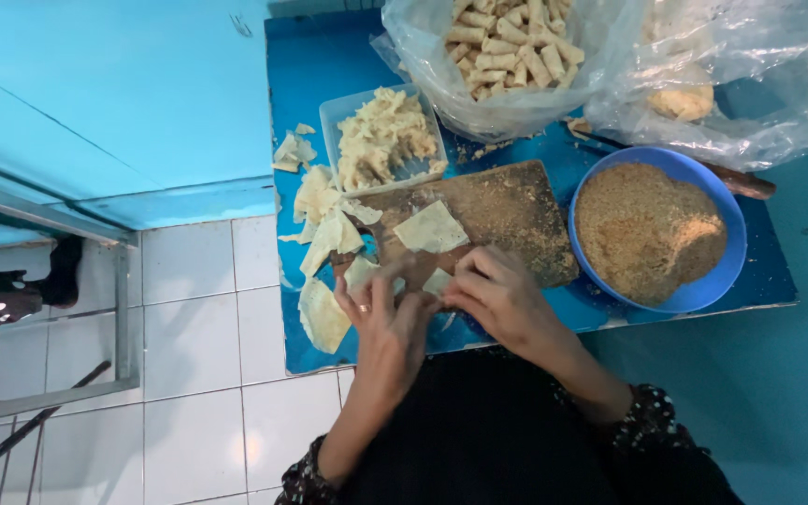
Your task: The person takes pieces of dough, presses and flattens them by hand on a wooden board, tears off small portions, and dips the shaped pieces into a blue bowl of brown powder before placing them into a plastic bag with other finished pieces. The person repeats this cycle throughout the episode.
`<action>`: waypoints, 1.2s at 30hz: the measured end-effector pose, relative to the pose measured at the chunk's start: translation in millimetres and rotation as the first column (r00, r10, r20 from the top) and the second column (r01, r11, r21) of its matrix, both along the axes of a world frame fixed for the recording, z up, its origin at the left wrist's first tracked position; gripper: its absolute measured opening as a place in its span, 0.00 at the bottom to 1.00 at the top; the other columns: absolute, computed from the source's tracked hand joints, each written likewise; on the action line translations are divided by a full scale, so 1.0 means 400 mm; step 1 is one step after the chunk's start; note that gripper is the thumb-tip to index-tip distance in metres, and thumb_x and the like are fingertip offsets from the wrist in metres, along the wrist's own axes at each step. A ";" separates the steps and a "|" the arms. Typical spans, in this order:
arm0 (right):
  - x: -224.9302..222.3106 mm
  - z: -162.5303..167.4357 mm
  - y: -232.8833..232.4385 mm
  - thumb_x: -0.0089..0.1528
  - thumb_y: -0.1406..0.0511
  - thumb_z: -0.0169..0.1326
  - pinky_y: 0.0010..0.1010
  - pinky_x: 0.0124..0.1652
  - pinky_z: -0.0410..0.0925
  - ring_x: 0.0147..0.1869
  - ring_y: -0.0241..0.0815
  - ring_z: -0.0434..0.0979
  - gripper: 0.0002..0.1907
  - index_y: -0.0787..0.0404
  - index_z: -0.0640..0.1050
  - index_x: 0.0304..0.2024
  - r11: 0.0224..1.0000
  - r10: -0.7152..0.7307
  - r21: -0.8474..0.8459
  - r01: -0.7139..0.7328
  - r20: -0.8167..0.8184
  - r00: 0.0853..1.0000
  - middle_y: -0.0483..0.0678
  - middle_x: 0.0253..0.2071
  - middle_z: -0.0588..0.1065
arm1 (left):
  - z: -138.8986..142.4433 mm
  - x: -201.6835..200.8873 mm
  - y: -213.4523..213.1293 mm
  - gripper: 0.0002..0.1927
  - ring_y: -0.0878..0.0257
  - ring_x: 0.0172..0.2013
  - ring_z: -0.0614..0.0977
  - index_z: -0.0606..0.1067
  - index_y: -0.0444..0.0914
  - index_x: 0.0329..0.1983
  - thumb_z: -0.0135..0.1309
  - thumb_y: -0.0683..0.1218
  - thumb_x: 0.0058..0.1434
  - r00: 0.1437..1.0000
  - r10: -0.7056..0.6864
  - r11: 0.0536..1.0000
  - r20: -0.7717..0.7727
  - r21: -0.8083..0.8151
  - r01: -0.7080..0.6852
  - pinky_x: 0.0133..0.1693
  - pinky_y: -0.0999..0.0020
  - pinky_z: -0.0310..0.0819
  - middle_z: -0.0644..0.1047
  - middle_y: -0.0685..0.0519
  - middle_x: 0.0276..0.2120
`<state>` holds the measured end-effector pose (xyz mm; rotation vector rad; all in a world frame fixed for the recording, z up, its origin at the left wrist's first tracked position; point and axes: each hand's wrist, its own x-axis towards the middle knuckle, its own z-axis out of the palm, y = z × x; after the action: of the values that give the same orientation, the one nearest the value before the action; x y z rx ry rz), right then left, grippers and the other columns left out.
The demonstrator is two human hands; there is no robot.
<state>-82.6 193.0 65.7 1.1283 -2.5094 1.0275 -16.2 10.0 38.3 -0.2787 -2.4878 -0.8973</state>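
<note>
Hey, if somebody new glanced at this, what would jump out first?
Probably the round blue bowl of brown crumbs at the right of the blue table. Next, the two hands, left and right, pinching a pale dough sheet by the wooden board. Behind sits a clear plastic bag of rolled pastries.

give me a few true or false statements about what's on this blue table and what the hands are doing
1. The blue bowl holds brown crumbs. True.
2. The clear bag holds whole eggs. False: it holds small pale rolls.
3. Both the left hand and right hand work at the near edge of the wooden board. True.
4. The plastic tub is empty. False: it holds pale filling.
5. Pale wrapper pieces lie left of the board. True.
</note>
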 end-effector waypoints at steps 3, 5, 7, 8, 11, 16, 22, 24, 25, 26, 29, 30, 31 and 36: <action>0.012 0.001 0.002 0.58 0.64 0.63 0.39 0.45 0.64 0.44 0.46 0.76 0.09 0.57 0.82 0.41 0.999 -0.021 -0.026 0.023 0.064 0.998 0.44 0.38 0.76 | 0.004 0.007 -0.002 0.07 0.44 0.58 0.68 0.79 0.37 0.41 0.59 0.43 0.62 0.996 -0.002 1.000 0.085 0.011 0.001 0.66 0.29 0.42 0.70 0.44 0.56; 0.030 -0.001 -0.002 0.60 0.65 0.61 0.41 0.48 0.62 0.45 0.44 0.77 0.16 0.60 0.82 0.50 0.997 -0.064 -0.033 0.064 -0.008 0.998 0.43 0.40 0.77 | 0.010 0.002 -0.002 0.06 0.41 0.57 0.68 0.79 0.37 0.41 0.60 0.42 0.61 0.997 0.006 1.000 0.073 -0.004 -0.006 0.66 0.30 0.43 0.68 0.41 0.53; 0.042 -0.006 -0.010 0.57 0.62 0.63 0.41 0.47 0.61 0.45 0.44 0.76 0.11 0.56 0.82 0.42 0.996 -0.081 0.027 0.087 -0.168 0.982 0.41 0.39 0.76 | 0.017 -0.007 -0.008 0.05 0.40 0.57 0.67 0.79 0.38 0.39 0.61 0.43 0.60 0.997 0.017 1.000 0.076 0.006 -0.018 0.65 0.31 0.44 0.68 0.41 0.51; 0.043 -0.009 -0.012 0.56 0.61 0.64 0.42 0.47 0.61 0.45 0.43 0.75 0.09 0.53 0.82 0.39 0.993 -0.088 0.057 0.105 -0.243 0.966 0.40 0.38 0.76 | 0.020 -0.013 -0.011 0.05 0.41 0.57 0.67 0.79 0.39 0.37 0.62 0.43 0.58 0.996 0.020 0.999 0.090 0.026 -0.022 0.64 0.32 0.45 0.69 0.41 0.51; 0.035 -0.017 -0.011 0.55 0.61 0.66 0.40 0.45 0.60 0.44 0.44 0.72 0.08 0.52 0.83 0.37 0.985 -0.144 0.070 0.156 -0.152 0.978 0.40 0.37 0.73 | 0.030 -0.019 -0.015 0.07 0.42 0.59 0.67 0.79 0.40 0.38 0.63 0.44 0.56 0.999 0.041 0.994 -0.009 0.102 -0.040 0.65 0.37 0.48 0.69 0.43 0.57; 0.008 -0.021 -0.003 0.56 0.59 0.65 0.41 0.47 0.59 0.46 0.42 0.72 0.12 0.54 0.83 0.42 0.985 -0.170 0.001 0.171 -0.027 0.985 0.42 0.41 0.72 | 0.037 -0.031 -0.012 0.07 0.45 0.60 0.67 0.80 0.43 0.37 0.63 0.44 0.54 0.997 0.035 0.999 -0.065 0.029 -0.033 0.65 0.35 0.45 0.69 0.45 0.60; -0.012 -0.016 -0.008 0.59 0.60 0.64 0.44 0.52 0.58 0.48 0.42 0.73 0.08 0.51 0.83 0.41 0.983 -0.167 0.047 0.179 -0.184 0.969 0.40 0.42 0.73 | 0.025 -0.059 -0.007 0.12 0.45 0.62 0.67 0.80 0.42 0.45 0.60 0.41 0.57 0.999 0.049 0.997 0.013 -0.058 -0.048 0.66 0.33 0.43 0.69 0.46 0.61; -0.027 -0.012 -0.016 0.60 0.61 0.64 0.45 0.51 0.58 0.46 0.42 0.72 0.07 0.52 0.82 0.40 0.979 -0.170 0.076 0.187 -0.190 0.967 0.41 0.41 0.72 | 0.020 -0.061 -0.014 0.18 0.44 0.63 0.66 0.81 0.43 0.52 0.58 0.39 0.56 0.999 0.033 0.999 0.024 -0.042 -0.032 0.66 0.34 0.44 0.68 0.45 0.62; -0.032 -0.009 -0.020 0.59 0.62 0.63 0.45 0.50 0.58 0.45 0.42 0.71 0.06 0.52 0.82 0.38 0.979 -0.171 0.086 0.187 -0.166 0.971 0.42 0.40 0.72 | 0.018 -0.061 -0.016 0.17 0.44 0.62 0.67 0.81 0.44 0.51 0.59 0.40 0.58 0.997 0.072 0.997 0.005 -0.017 -0.072 0.66 0.34 0.44 0.68 0.45 0.62; -0.037 -0.006 -0.025 0.59 0.62 0.63 0.45 0.49 0.57 0.44 0.41 0.71 0.05 0.53 0.81 0.37 0.977 -0.174 0.096 0.189 -0.141 0.975 0.42 0.39 0.71 | 0.016 -0.060 -0.017 0.15 0.45 0.62 0.67 0.81 0.44 0.50 0.60 0.41 0.59 0.994 0.111 0.994 -0.013 0.009 -0.111 0.66 0.34 0.44 0.69 0.45 0.61; -0.049 0.006 -0.049 0.54 0.63 0.62 0.46 0.47 0.57 0.45 0.46 0.71 0.06 0.55 0.79 0.33 0.965 -0.185 0.154 0.213 -0.180 0.966 0.49 0.39 0.69 | 0.020 -0.054 -0.027 0.14 0.45 0.62 0.68 0.81 0.45 0.49 0.59 0.40 0.60 0.983 0.181 0.983 -0.031 0.027 -0.181 0.67 0.33 0.43 0.69 0.45 0.61; -0.052 0.010 -0.055 0.56 0.63 0.62 0.46 0.47 0.56 0.46 0.47 0.71 0.07 0.55 0.78 0.34 0.963 -0.198 0.148 0.227 -0.189 0.962 0.48 0.39 0.69 | 0.024 -0.053 -0.032 0.14 0.44 0.62 0.69 0.81 0.45 0.49 0.58 0.40 0.60 0.979 0.199 0.980 -0.033 0.024 -0.198 0.67 0.32 0.43 0.69 0.45 0.62; -0.055 0.014 -0.061 0.57 0.62 0.62 0.47 0.47 0.56 0.47 0.48 0.71 0.07 0.55 0.78 0.35 0.960 -0.211 0.142 0.241 -0.199 0.957 0.48 0.40 0.69 | 0.030 -0.054 -0.037 0.12 0.47 0.61 0.70 0.81 0.45 0.48 0.59 0.40 0.61 0.977 0.211 0.977 -0.019 0.036 -0.211 0.68 0.33 0.43 0.69 0.45 0.61; -0.051 0.022 -0.056 0.59 0.62 0.62 0.46 0.51 0.58 0.49 0.43 0.73 0.08 0.54 0.79 0.39 0.986 -0.114 0.095 0.139 -0.233 0.966 0.42 0.42 0.72 | 0.060 -0.078 -0.080 0.08 0.46 0.60 0.69 0.81 0.45 0.44 0.59 0.42 0.63 0.965 0.255 0.967 -0.063 0.013 -0.255 0.68 0.35 0.45 0.70 0.46 0.60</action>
<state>-103.1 170.4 74.3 1.0328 -2.4430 0.6913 -47.6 -22.0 62.1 0.0162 -2.3928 -0.7740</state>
